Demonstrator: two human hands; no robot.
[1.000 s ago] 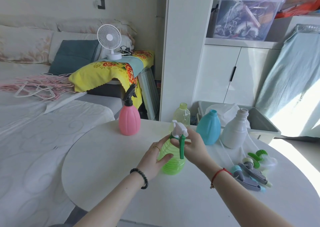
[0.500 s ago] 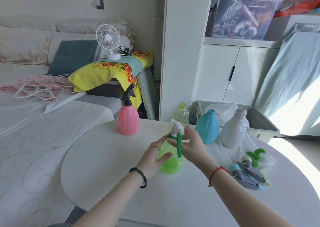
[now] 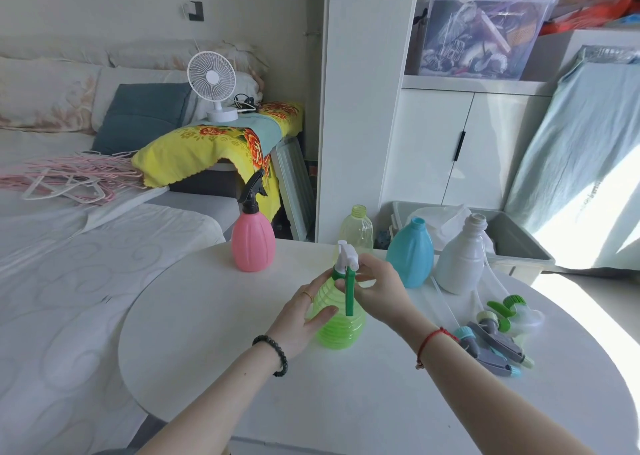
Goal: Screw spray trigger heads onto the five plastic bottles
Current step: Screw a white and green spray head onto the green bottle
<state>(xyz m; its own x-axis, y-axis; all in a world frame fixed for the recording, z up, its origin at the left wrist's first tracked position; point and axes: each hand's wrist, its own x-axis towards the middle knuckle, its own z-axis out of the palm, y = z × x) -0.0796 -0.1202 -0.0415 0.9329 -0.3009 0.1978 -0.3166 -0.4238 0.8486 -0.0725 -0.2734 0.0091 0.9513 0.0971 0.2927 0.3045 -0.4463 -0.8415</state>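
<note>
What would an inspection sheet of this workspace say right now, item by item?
Surface: round white table, sunlit at its right edge.
Job's things: green bottle carries a white-and-green trigger head; pink bottle already has a black trigger head; yellow-green bottle, blue bottle and white bottle stand open-necked; loose trigger heads lie at the right.
Clutter: pink hangers heaped on the bed.
Hands: left hand holds the green bottle's body; right hand grips the white-and-green trigger head at its collar.
Cables: black cord beside the desk fan.
Surroundings: white cabinet, grey bin, clear storage box.
</note>
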